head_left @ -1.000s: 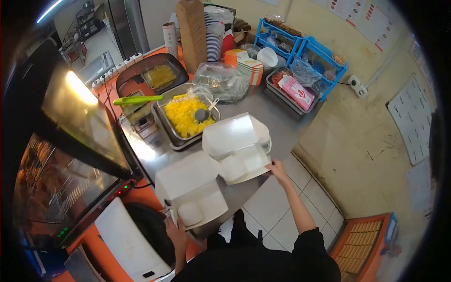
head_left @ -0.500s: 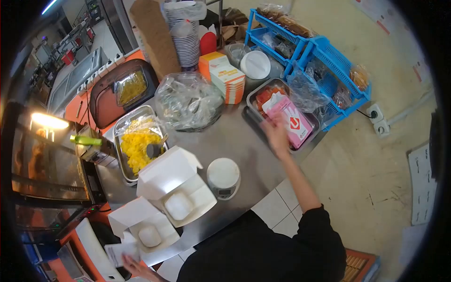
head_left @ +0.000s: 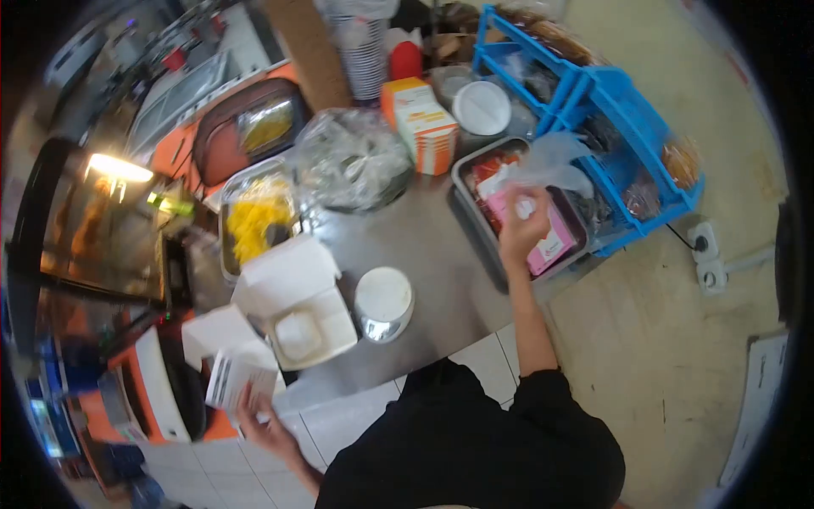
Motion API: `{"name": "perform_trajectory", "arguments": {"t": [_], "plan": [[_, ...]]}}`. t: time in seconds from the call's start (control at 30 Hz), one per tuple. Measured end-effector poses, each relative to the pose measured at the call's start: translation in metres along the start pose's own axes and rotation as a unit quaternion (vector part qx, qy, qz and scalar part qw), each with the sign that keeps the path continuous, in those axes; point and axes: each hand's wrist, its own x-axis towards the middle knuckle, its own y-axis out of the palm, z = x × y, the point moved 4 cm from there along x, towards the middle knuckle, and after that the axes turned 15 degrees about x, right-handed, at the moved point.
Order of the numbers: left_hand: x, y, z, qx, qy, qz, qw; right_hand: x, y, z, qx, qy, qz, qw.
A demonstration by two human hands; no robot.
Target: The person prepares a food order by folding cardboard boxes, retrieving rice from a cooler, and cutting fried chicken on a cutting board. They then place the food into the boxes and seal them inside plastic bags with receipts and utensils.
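Observation:
A white card with printed lines (head_left: 231,382) is held in my left hand (head_left: 264,422), in front of the nearer open white box (head_left: 208,332). My right hand (head_left: 527,222) is closed on a clear plastic bag (head_left: 555,163), above a metal tray (head_left: 469,204) holding red food and a pink packet (head_left: 553,246). Another open white box (head_left: 284,270) contains a whitish rounded item (head_left: 298,334). Beside that box stands a round white scale (head_left: 383,299).
Yellow food (head_left: 254,222) fills a tray at the left, near a plastic-covered bowl (head_left: 352,161). Behind are orange-and-white cartons (head_left: 424,127), stacked cups (head_left: 362,59) and a white lid (head_left: 482,108). Blue racks (head_left: 627,110) stand at the right, a lit glass cabinet (head_left: 102,229) at the left.
My right hand has closed on the clear bag and lifted part of it over the tray. My left hand has raised the card. The view has shifted.

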Motion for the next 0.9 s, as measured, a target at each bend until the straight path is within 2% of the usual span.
{"name": "perform_trajectory", "arguments": {"t": [0.03, 0.07, 0.1, 0.13, 0.17, 0.2, 0.27, 0.3, 0.37, 0.4, 0.47, 0.5, 0.53, 0.6, 0.63, 0.67, 0.73, 0.77, 0.9], "plan": [[-0.005, 0.0, -0.022, 0.01, 0.02, 0.022, 1.0, -0.024, 0.022, 0.029, 0.056, 0.044, 0.069, 0.995], [-0.013, 0.005, -0.035, -0.06, 0.014, 0.056, 0.997, -0.056, 0.042, 0.059, 0.118, 0.088, 0.145, 0.978], [-0.021, 0.004, -0.051, -0.011, 0.039, 0.093, 0.995, -0.093, 0.056, 0.089, 0.173, 0.127, 0.222, 0.951], [-0.032, 0.001, -0.058, -0.021, 0.057, 0.112, 0.992, -0.136, 0.065, 0.123, 0.231, 0.164, 0.304, 0.909], [-0.037, -0.006, -0.066, -0.005, 0.103, 0.081, 0.991, -0.18, 0.068, 0.156, 0.309, 0.247, 0.334, 0.855], [-0.05, -0.016, -0.062, 0.009, 0.084, 0.05, 0.995, -0.222, 0.063, 0.187, 0.374, 0.331, 0.365, 0.786], [-0.076, -0.047, -0.025, 0.052, 0.033, -0.009, 0.998, -0.28, 0.043, 0.249, 0.37, 0.396, 0.459, 0.704], [-0.089, -0.065, 0.0, 0.059, -0.006, -0.052, 0.997, -0.31, 0.037, 0.274, 0.388, 0.396, 0.488, 0.674], [-0.12, -0.119, 0.035, 0.105, -0.067, -0.147, 0.981, -0.37, 0.015, 0.309, 0.504, 0.57, 0.371, 0.532], [-0.134, -0.145, 0.047, 0.113, -0.093, -0.164, 0.976, -0.387, 0.009, 0.32, 0.5, 0.574, 0.397, 0.513], [-0.159, -0.191, 0.061, 0.223, -0.005, -0.207, 0.953, -0.441, -0.002, 0.343, 0.423, 0.702, 0.456, 0.346], [-0.171, -0.203, 0.07, 0.242, -0.017, -0.194, 0.951, -0.468, -0.007, 0.34, 0.479, 0.702, 0.471, 0.234], [-0.185, -0.213, 0.082, 0.25, -0.027, -0.205, 0.946, -0.481, -0.006, 0.357, 0.477, 0.7, 0.483, 0.221], [-0.199, -0.226, 0.105, 0.266, -0.057, -0.171, 0.947, -0.496, 0.004, 0.398, 0.503, 0.782, 0.366, 0.03], [-0.205, -0.235, 0.118, 0.265, -0.081, -0.164, 0.947, -0.507, 0.007, 0.41, 0.517, 0.736, 0.433, 0.062], [-0.207, -0.245, 0.129, 0.267, -0.083, -0.168, 0.945, -0.521, 0.013, 0.423, 0.516, 0.735, 0.436, 0.059], [-0.209, -0.261, 0.157, 0.26, -0.11, -0.161, 0.946, -0.534, 0.036, 0.449, 0.595, 0.605, 0.474, 0.233], [-0.207, -0.268, 0.171, 0.258, -0.114, -0.162, 0.946, -0.55, 0.039, 0.445, 0.546, 0.58, 0.541, 0.272], [-0.178, -0.288, 0.225, 0.213, -0.059, -0.146, 0.964, -0.593, 0.095, 0.499, 0.598, 0.513, 0.548, 0.281]]}}
